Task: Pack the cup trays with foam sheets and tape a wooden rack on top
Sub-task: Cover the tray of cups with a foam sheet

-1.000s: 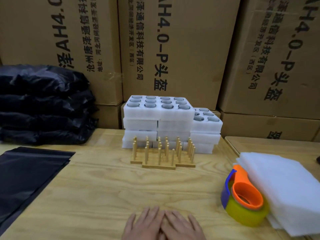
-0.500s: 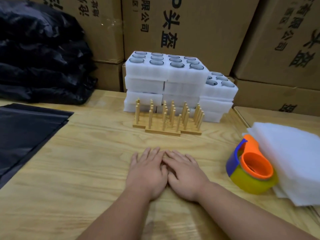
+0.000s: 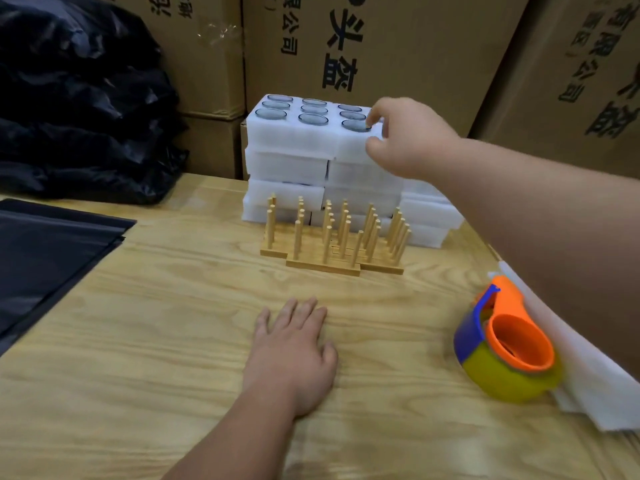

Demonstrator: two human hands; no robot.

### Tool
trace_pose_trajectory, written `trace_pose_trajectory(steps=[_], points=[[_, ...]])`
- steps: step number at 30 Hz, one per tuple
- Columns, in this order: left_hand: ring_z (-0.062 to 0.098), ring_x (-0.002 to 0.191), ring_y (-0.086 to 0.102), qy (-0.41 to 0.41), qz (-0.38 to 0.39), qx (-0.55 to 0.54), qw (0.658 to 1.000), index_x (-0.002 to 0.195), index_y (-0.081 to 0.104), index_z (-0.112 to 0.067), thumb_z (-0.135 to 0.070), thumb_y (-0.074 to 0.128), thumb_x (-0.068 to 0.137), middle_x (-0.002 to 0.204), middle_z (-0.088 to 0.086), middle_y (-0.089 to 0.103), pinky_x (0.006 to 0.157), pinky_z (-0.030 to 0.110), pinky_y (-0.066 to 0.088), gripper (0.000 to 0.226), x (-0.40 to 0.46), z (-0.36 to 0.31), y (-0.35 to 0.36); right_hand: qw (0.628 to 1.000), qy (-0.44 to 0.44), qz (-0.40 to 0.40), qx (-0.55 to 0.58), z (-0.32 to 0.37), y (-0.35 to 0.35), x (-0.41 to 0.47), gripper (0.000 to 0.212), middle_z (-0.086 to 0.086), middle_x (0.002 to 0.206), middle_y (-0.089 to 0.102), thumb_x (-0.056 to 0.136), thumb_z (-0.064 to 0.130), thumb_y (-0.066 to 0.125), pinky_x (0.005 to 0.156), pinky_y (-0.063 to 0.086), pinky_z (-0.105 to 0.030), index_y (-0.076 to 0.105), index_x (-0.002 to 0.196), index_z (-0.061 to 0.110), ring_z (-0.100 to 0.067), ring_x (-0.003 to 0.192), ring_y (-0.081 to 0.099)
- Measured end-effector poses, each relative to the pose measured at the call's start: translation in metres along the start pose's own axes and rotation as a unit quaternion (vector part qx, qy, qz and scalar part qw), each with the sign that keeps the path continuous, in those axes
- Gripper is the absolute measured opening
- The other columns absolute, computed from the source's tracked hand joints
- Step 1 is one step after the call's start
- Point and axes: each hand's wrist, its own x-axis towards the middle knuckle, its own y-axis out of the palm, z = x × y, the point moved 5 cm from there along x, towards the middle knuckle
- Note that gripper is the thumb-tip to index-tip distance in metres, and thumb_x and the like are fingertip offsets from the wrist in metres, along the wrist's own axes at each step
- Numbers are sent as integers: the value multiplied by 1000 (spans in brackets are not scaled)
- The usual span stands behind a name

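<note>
Cup trays (image 3: 311, 133) of white foam are stacked at the far middle of the desk (image 3: 173, 323), against a wall of cardboard boxes (image 3: 398, 46). Round cup rims are seen set into the holes of the top layer. A lower stack of the same trays (image 3: 429, 216) is placed just to the right, partly hidden by the right forearm.

The top right tray is gripped at its near right corner by the right hand (image 3: 405, 136): the fingers are curled over the top edge at a cup rim and the thumb is pressed against the front face.

Just in front of the stacks, wooden racks (image 3: 332, 237) with upright pegs are set on the desk, apparently several overlapping; how many cannot be told.

The left hand (image 3: 291, 351) is laid flat, palm down, on the bare wood nearer the viewer, with straight, slightly spread fingers and nothing held.

At the right edge a tape dispenser (image 3: 505, 351) is seen, orange and blue, loaded with a yellowish roll. It is touched on its right side by a pile of white foam sheets (image 3: 588, 382), which is largely covered by the right arm.

Flat black bags (image 3: 52, 258) are spread at the left of the desk, and bulging black bags (image 3: 79, 98) are heaped behind them.
</note>
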Motion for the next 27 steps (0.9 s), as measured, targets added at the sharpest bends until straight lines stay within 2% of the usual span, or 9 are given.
trace_pose_trajectory(steps=[3, 5, 7, 9, 12, 14, 16, 20, 27], points=[[8, 157, -2, 0, -6, -3, 1000, 161, 18, -36, -56, 19, 94, 170, -19, 7, 125, 48, -4, 70, 0, 0, 0, 996, 46, 38, -69, -16, 15, 25, 62, -8, 138, 46, 86, 45, 58, 95, 42, -47, 38, 144, 36, -35, 126, 45], [8, 157, -1, 0, -11, -7, 1000, 160, 19, -35, -56, 18, 92, 170, -19, 8, 125, 48, -4, 71, 0, -1, 0, 988, 75, 83, -108, -27, 33, 35, 66, -11, 141, 44, 85, 52, 59, 97, 40, -51, 32, 145, 45, -39, 129, 42], [8, 157, 0, 2, -14, -8, 1000, 160, 21, -35, -56, 19, 92, 170, -19, 9, 125, 48, -4, 71, 0, -2, -1, 982, 92, 113, -124, -35, 47, 42, 60, -13, 138, 47, 84, 56, 57, 98, 40, -54, 30, 139, 53, -41, 128, 42], [9, 157, 1, 4, -16, -10, 1000, 159, 23, -34, -55, 21, 92, 170, -18, 10, 125, 49, -3, 70, -1, -2, -2, 984, 94, 98, -117, -37, 55, 49, 53, -14, 133, 50, 86, 54, 56, 92, 38, -50, 32, 134, 55, -41, 124, 43], [9, 157, -1, 4, -16, -7, 1000, 159, 23, -35, -54, 23, 93, 170, -18, 9, 125, 48, -5, 69, -1, -2, -3, 985, 70, 81, -136, -36, 61, 58, 50, -12, 131, 52, 93, 41, 57, 86, 33, -47, 36, 138, 51, -39, 122, 47], [8, 157, -2, 4, -15, -6, 1000, 160, 21, -35, -54, 23, 92, 170, -19, 8, 124, 47, -8, 70, -1, -2, -3, 983, 58, 60, -163, -35, 58, 62, 46, -10, 119, 54, 96, 34, 56, 84, 30, -45, 40, 138, 46, -36, 116, 50], [7, 156, -3, 2, -13, -8, 1000, 160, 20, -35, -54, 23, 91, 170, -20, 7, 123, 46, -9, 71, -1, -2, -4, 981, 50, 27, -183, -35, 48, 66, 42, -11, 110, 51, 97, 33, 57, 87, 34, -48, 44, 136, 41, -37, 111, 51], [6, 156, -3, -5, -6, -11, 1000, 160, 21, -36, -55, 23, 91, 170, -20, 8, 125, 46, -9, 72, -1, -2, -4, 984, 51, -42, -165, -31, 10, 64, 42, -19, 120, 54, 99, 34, 57, 101, 36, -59, 44, 139, 36, -41, 116, 51], [7, 157, -2, -11, 4, -2, 1000, 161, 21, -36, -54, 26, 93, 170, -19, 7, 126, 47, -5, 70, -2, -2, -5, 984, 12, -140, -114, -14, -58, -6, 36, -19, 123, 50, 99, 35, 55, 103, 31, -54, 48, 134, 36, -41, 117, 46]])
